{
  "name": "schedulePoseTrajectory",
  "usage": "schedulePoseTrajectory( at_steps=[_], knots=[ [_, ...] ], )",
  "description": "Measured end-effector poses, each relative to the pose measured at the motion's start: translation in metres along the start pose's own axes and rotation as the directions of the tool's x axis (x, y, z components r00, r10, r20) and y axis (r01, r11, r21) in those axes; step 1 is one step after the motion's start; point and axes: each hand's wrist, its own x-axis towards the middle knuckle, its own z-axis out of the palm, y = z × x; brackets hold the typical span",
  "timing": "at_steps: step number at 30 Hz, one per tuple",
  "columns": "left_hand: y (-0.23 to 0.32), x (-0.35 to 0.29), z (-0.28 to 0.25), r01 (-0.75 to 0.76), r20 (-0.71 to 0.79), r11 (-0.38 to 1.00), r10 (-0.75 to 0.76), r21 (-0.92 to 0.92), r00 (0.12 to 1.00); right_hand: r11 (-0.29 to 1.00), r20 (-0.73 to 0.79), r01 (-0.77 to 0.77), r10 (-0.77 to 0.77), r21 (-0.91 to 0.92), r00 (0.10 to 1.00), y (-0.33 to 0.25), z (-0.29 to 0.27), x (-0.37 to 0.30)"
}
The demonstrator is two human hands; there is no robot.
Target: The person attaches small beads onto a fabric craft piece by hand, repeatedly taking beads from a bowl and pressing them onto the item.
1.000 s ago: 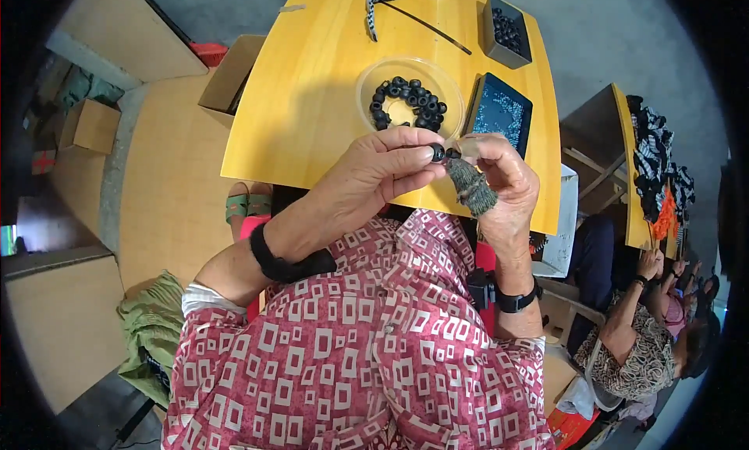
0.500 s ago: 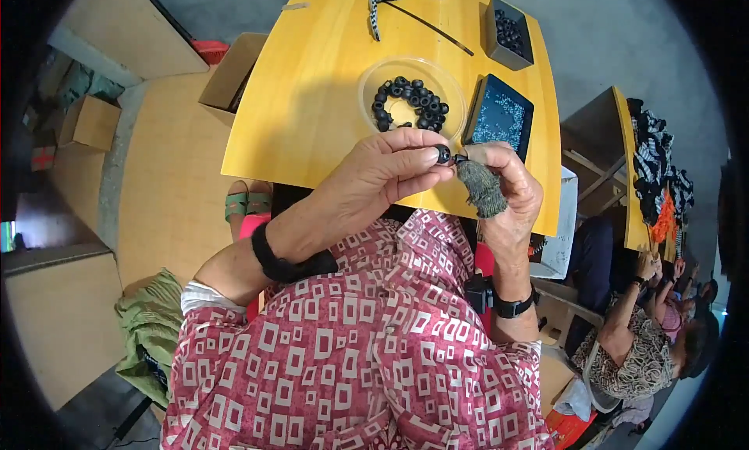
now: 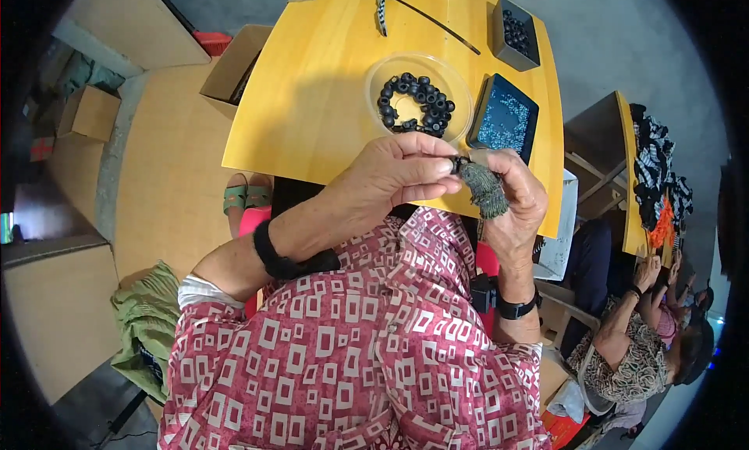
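My left hand pinches a small black bead, mostly covered by the thumb and fingertips. Against it, my right hand grips a grey-green tassel-like fibre piece, whose frayed end hangs down beside the palm. Bead and fibre piece meet between the two hands, above the table's near edge. Just beyond them, a clear round plastic tray holds several black beads in a ring. A dark rectangular tray with small pale blue bits stands to its right.
At the far right of the yellow table stands a grey box of black pieces. A thin dark rod lies near the back. An open cardboard box is left of the table. Another person sits at the right.
The black bead has come up against the fibre piece and is now more covered by my left fingers. My left hand has shifted slightly right; the whole view has moved a little.
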Motion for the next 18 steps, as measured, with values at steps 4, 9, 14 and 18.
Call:
schedulePoseTrajectory(
  at_steps=[4, 9, 14, 18],
  knots=[
    [-0.004, -0.003, 0.001, -0.017, -0.003, 0.998, 0.018, 0.06, 1.0, 0.988, 0.063, 0.07, -0.062, -0.138, 0.996, -0.012, -0.003, 0.004],
    [-0.003, -0.003, 0.001, -0.024, -0.023, 0.988, 0.028, 0.151, 0.999, 0.983, 0.069, 0.105, -0.095, -0.151, 0.993, -0.015, -0.004, 0.003],
    [-0.001, -0.003, 0.007, -0.078, 0.026, 0.983, 0.075, 0.163, 0.997, 1.0, 0.01, 0.004, -0.004, 0.025, 1.0, -0.013, -0.006, 0.002],
    [-0.001, -0.004, 0.007, -0.1, 0.03, 0.978, 0.096, 0.181, 0.995, 0.97, 0.014, -0.164, 0.164, 0.181, 0.986, -0.016, -0.011, 0.0]
  ],
)
